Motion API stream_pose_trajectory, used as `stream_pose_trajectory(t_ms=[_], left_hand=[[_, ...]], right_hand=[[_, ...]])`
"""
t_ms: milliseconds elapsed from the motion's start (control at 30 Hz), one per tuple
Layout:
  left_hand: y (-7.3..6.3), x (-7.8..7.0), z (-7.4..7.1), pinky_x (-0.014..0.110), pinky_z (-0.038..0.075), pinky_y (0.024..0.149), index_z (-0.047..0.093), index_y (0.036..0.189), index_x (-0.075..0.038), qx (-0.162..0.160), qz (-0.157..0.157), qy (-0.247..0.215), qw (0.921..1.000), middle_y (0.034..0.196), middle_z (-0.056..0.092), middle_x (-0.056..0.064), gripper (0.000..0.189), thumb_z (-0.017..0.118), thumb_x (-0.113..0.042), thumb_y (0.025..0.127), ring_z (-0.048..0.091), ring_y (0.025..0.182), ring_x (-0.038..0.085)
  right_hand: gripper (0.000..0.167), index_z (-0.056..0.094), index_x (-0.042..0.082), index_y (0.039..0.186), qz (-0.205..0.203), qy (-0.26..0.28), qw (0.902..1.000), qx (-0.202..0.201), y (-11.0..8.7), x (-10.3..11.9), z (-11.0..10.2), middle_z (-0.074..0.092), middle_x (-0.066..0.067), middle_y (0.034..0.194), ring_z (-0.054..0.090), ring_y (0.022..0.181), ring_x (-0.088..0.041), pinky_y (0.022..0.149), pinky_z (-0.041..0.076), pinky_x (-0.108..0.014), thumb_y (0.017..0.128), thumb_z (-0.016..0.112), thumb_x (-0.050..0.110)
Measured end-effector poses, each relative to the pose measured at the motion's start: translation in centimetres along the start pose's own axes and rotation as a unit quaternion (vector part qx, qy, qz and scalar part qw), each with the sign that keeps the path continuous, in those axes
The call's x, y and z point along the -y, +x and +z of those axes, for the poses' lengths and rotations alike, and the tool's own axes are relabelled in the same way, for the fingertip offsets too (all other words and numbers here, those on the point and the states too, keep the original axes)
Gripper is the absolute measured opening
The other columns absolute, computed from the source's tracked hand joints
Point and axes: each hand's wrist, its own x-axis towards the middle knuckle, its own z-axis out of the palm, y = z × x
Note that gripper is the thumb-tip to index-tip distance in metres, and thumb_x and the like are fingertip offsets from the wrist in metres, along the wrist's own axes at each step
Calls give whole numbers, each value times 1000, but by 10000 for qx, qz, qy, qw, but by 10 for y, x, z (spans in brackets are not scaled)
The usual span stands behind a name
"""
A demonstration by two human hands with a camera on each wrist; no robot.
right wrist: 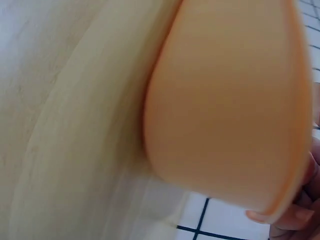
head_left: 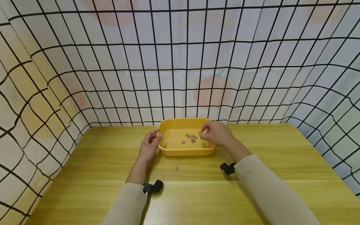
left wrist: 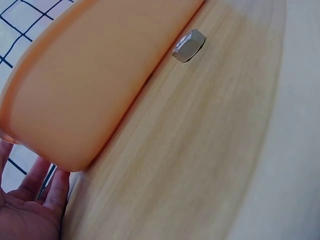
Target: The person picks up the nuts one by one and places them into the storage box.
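A yellow plastic tray (head_left: 184,152) stands on the table, several metal hex nuts (head_left: 192,140) lying loose on its floor. My left hand (head_left: 149,145) holds the tray's left end, thumb over the rim and fingers against the outer wall. Above the tray's right side, my right hand (head_left: 215,133) pinches a small nut between thumb and index fingertip; it is barely visible. One more nut (head_left: 176,168) lies on the wood in front of the tray. The left wrist view shows this nut (left wrist: 189,46) beside the tray wall (left wrist: 95,85). In the right wrist view, the tray (right wrist: 225,110) hides most of the right hand (right wrist: 300,215).
A wooden table (head_left: 185,200) carries everything. Black grid netting (head_left: 187,69) over pale cloth rises directly behind the tray and along both sides. Each wrist wears a small black camera, the left one (head_left: 153,187) close above the tabletop.
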Motion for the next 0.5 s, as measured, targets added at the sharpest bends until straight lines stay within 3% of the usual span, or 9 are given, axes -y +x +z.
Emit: stream_pose_trajectory(t_ms=[167, 500], left_hand=[[0, -2, 0, 49, 40, 116, 59, 141, -18, -6, 4, -44, 10000, 151, 48, 15, 42, 64, -31, 102, 41, 145, 31], [-2, 0, -1, 51, 41, 115, 57, 143, -17, -29, -11, 7, 10000, 152, 48, 18, 44, 65, -30, 102, 43, 144, 34]], right_hand=[[19, 73, 19, 95, 71, -225, 9995, -214, 12, -1, 4, 69, 3, 83, 59, 68, -14, 62, 45, -29, 91, 69, 37], [17, 73, 14, 97, 117, 277, 9995, 30, 32, -9, 10, 70, -2, 89, 60, 78, -17, 73, 49, -32, 92, 70, 30]])
